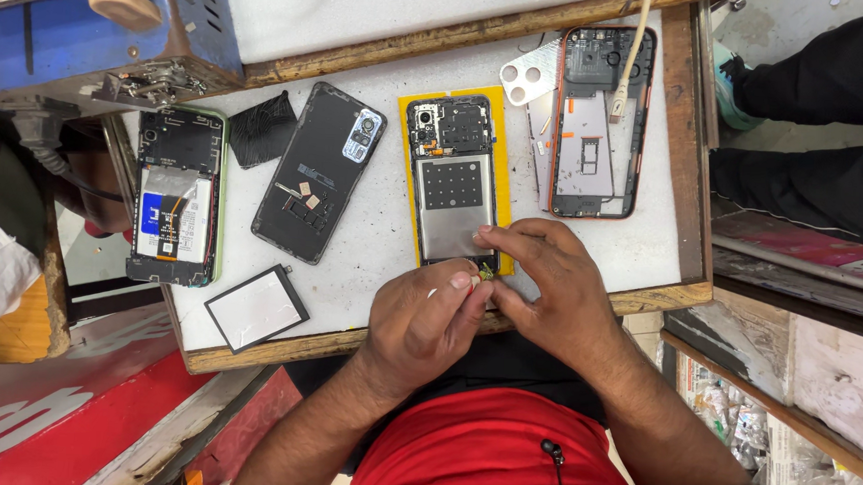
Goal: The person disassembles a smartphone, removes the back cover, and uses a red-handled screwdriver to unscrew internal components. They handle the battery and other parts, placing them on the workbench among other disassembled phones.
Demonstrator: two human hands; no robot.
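Opened phone [451, 180], lying back-up on a yellow mat [501, 158] at the bench [373, 239] front edge, is being worked on at its lower end. Both hands are pinching a tiny gold-coloured part [487, 271] there: left hand [418, 321] fingertips are pressed together, right hand [548, 278] is curling over. Keeping the wrists braced on the wooden rim seems wise for steadiness.

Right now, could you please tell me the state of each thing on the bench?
Yellow-framed phone: back off, insides bare.
Small part: pinched by both hands' fingers.
Green-edged phone: open, battery showing.
Black back cover: detached, lying flat.
Orange-rimmed frame: stripped.
Screen panel: loose.
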